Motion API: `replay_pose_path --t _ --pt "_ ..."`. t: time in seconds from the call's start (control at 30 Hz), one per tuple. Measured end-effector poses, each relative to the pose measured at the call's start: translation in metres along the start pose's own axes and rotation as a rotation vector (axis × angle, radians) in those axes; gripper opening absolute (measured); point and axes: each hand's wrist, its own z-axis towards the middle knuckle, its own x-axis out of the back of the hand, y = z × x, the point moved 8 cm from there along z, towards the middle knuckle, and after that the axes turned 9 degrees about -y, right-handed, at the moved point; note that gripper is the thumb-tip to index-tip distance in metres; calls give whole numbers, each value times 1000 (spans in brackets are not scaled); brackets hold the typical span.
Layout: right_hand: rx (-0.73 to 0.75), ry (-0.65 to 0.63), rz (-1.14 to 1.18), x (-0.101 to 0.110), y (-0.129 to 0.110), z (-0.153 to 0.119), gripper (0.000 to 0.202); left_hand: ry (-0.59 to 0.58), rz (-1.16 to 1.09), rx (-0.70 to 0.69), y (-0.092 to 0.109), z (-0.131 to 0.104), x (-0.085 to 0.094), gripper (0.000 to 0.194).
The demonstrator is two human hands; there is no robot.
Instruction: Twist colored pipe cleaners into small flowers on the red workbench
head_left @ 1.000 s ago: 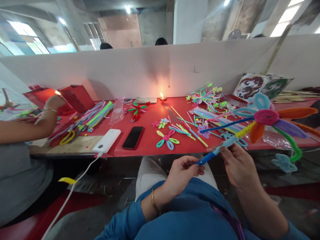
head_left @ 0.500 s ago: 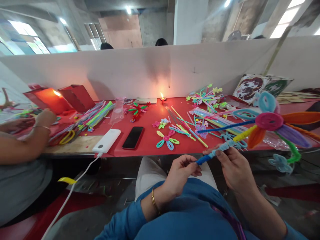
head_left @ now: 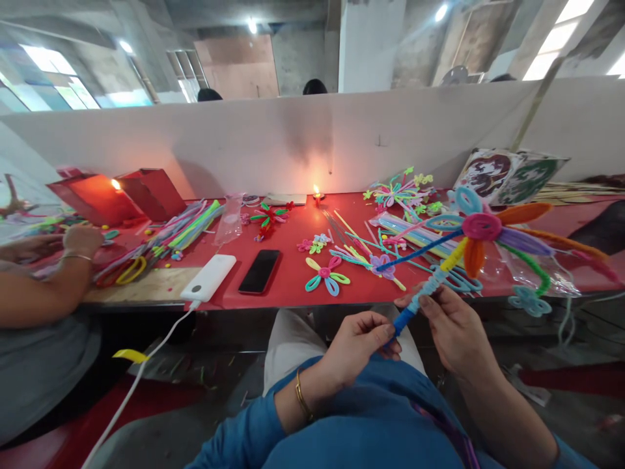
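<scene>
A pipe-cleaner flower (head_left: 481, 227) with a pink centre and blue, orange and purple petals tilts up to the right over the table's front edge. Its stem is wrapped in yellow, light blue and dark blue. My left hand (head_left: 364, 342) is closed on the dark blue lower end of the stem. Higher up, on the light blue part, my right hand (head_left: 454, 326) pinches the stem between thumb and fingers. Loose strands hang from the flower head, one green with a small light blue flower (head_left: 530, 301) at its tip.
On the red table (head_left: 288, 260) lie a flat pipe-cleaner flower (head_left: 326, 275), a phone (head_left: 260, 271) and a white power bank (head_left: 208, 277) with a cable. A lit candle (head_left: 317, 194) burns near the white partition. To the left, a co-worker's hand (head_left: 83, 242) is among pipe cleaners.
The flower head has swung left and turned, and its stem now stands steeper. Both hands keep their hold on the stem, with only slight shifts.
</scene>
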Motion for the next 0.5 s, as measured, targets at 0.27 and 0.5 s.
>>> replay_pose_path --t 0.27,0.5 --pt "-108 -124 -23 -20 2 -3 20 -75 111 7 1 -1 -6 32" --pt "-164 -265 -101 -36 2 -2 31 -22 157 -37 7 -1 -2 29"
